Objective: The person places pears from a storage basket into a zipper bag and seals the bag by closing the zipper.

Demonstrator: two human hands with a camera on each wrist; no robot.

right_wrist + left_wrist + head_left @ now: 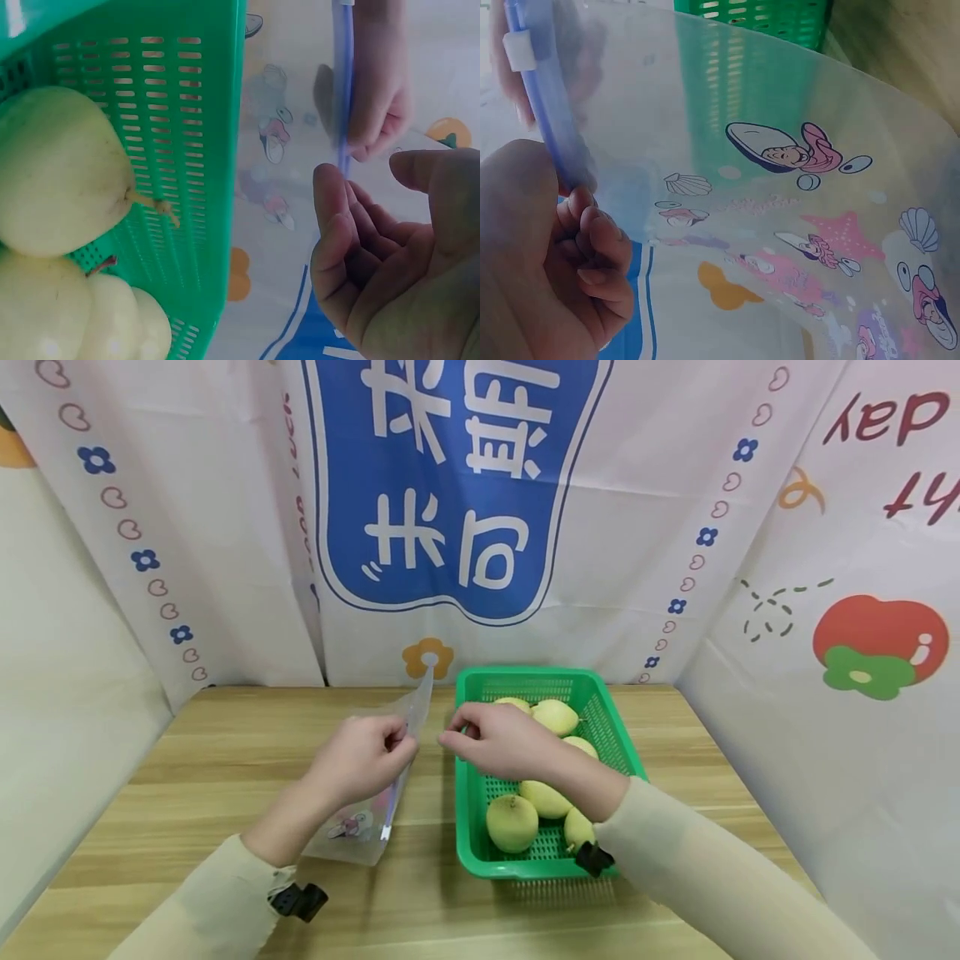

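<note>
Just left of a green plastic basket (462, 802) on the wood-grain bench (210, 768), a translucent slider zip bag (375, 814) printed with shells and a starfish hangs tilted from the left hand (360, 756), whose thumb and curled fingers pinch its zip edge. Near that edge, the right hand (495, 739) holds nothing, thumb apart from its loosely bent fingers. Several pale yellow-green pears (512, 823) lie in the basket.
</note>
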